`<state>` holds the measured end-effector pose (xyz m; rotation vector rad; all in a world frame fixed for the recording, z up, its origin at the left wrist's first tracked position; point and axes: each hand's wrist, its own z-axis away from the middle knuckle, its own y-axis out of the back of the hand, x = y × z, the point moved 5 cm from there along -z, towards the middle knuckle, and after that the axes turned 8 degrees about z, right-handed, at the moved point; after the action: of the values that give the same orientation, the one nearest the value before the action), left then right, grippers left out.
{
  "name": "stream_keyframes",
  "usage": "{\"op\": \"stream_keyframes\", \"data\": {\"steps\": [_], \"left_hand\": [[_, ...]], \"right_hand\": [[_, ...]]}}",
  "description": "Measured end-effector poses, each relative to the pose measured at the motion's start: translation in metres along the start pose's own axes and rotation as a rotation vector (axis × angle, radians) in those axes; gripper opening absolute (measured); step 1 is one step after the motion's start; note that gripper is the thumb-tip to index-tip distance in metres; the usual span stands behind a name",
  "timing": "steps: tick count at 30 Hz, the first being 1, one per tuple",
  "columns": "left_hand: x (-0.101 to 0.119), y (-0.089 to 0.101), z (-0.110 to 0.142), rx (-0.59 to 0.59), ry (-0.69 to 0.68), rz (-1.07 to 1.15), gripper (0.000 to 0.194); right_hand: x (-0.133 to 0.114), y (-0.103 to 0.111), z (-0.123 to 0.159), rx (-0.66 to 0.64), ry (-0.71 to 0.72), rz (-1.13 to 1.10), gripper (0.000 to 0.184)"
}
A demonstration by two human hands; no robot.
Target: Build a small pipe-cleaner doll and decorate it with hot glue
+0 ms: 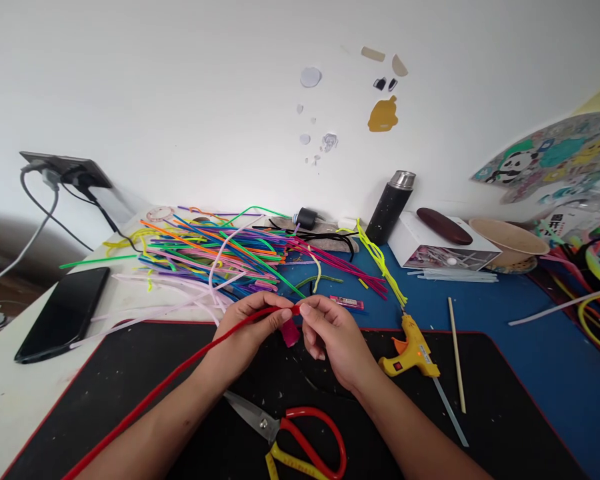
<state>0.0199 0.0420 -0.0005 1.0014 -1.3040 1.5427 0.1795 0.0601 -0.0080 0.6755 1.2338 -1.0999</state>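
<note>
A long red pipe cleaner (180,368) runs from the lower left up over my left forearm to the fingertips of both hands. My left hand (245,333) pinches it near its end, and my right hand (333,333) grips the very tip, where the fingers of the two hands almost meet. Just below the fingertips shows a small magenta piece (290,332); whether it is held or lies on the mat I cannot tell. Scissors (265,423) with red and yellow handles lie on the black mat (420,427) between my forearms.
A yellow glue gun (413,353) with a glue stick lies right of my hands, beside a wooden stick (457,357). Behind is a heap of colourful pipe cleaners (220,250). A phone (64,313) lies left; a black thermos (391,207) and white box (445,243) stand back right.
</note>
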Motion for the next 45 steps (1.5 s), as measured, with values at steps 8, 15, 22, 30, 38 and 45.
{"op": "stream_keyframes", "data": {"steps": [8, 15, 22, 30, 38, 45], "left_hand": [[-0.003, 0.005, -0.001, 0.038, 0.022, -0.064, 0.024], [0.010, 0.000, 0.002, -0.034, 0.006, -0.134, 0.021], [-0.001, 0.002, -0.001, 0.014, 0.069, 0.055, 0.031], [-0.006, 0.000, 0.000, 0.028, 0.150, 0.152, 0.035], [-0.006, -0.003, 0.002, -0.063, 0.295, 0.204, 0.036], [-0.006, -0.003, 0.002, -0.123, 0.274, 0.146, 0.036]], "right_hand": [[0.000, 0.001, 0.000, -0.001, 0.058, 0.102, 0.042], [-0.002, 0.001, 0.001, -0.010, 0.035, 0.073, 0.041], [-0.007, 0.001, 0.003, -0.004, 0.056, 0.127, 0.040], [-0.010, 0.000, 0.006, 0.108, 0.257, 0.448, 0.022], [-0.016, 0.006, 0.009, 0.165, 0.381, 0.662, 0.015], [-0.015, 0.004, 0.012, 0.155, 0.394, 0.645, 0.018]]}}
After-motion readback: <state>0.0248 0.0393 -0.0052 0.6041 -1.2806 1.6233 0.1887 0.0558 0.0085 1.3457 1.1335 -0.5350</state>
